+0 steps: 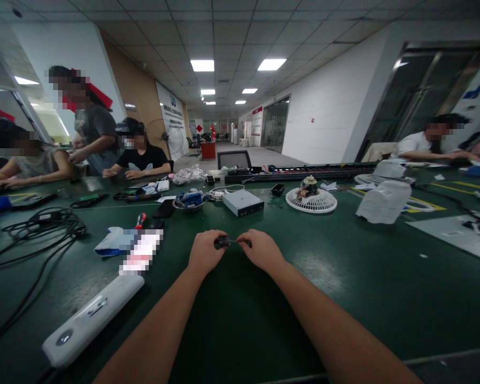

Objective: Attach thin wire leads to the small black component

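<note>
My left hand (207,249) is closed around a small dark, rounded part (224,241), too small to name. A thin pale strand (232,241), perhaps a wire or a pin, sticks out of its right side. The fingertips of my right hand (260,248) are pinched together at the strand's other end. Both hands are just above the green table (240,298), a short gap apart. Beyond them lies a silver optical disc drive (242,202).
White fan grille (311,201) with a motor and white plastic cover (384,202) stand back right. To the left lie a white power strip (94,320), a blue-white glove (116,241), a red-handled tool (140,220) and black cables (44,226). Several people sit or stand around the table.
</note>
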The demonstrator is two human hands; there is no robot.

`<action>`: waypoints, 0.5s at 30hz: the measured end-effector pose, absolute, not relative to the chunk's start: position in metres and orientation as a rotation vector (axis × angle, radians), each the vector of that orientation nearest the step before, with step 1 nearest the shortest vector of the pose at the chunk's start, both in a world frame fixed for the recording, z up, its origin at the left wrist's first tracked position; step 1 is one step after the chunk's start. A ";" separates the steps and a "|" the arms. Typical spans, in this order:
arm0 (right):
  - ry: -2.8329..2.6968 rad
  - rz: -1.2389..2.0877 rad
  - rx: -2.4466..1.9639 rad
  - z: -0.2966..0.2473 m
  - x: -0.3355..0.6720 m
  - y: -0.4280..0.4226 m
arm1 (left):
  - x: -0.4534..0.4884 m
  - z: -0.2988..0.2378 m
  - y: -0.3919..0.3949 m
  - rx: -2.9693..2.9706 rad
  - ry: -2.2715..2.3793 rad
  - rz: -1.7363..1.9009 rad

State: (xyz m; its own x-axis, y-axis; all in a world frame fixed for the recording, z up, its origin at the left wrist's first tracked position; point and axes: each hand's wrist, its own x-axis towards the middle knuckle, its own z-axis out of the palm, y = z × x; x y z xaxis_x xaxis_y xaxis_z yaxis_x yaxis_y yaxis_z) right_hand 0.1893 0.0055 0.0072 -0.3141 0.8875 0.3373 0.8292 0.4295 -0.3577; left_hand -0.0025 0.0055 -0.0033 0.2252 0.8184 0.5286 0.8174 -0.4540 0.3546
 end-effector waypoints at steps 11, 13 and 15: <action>-2.198 0.104 -1.460 0.014 0.188 0.000 | -0.003 -0.004 0.006 2.486 1.607 1.041; -2.234 0.117 -1.478 0.013 0.187 0.001 | -0.002 -0.004 0.005 2.497 1.600 1.019; -2.273 0.143 -1.449 0.013 0.187 0.000 | -0.002 -0.003 0.004 2.506 1.597 0.989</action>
State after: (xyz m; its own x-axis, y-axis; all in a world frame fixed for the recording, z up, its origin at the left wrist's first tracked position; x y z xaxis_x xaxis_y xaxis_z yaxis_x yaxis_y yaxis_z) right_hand 0.1867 0.0002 0.0129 -0.3550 0.8833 0.3063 0.8380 0.4459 -0.3146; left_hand -0.0020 0.0044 -0.0034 0.2804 0.8192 0.5003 0.8132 -0.4797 0.3296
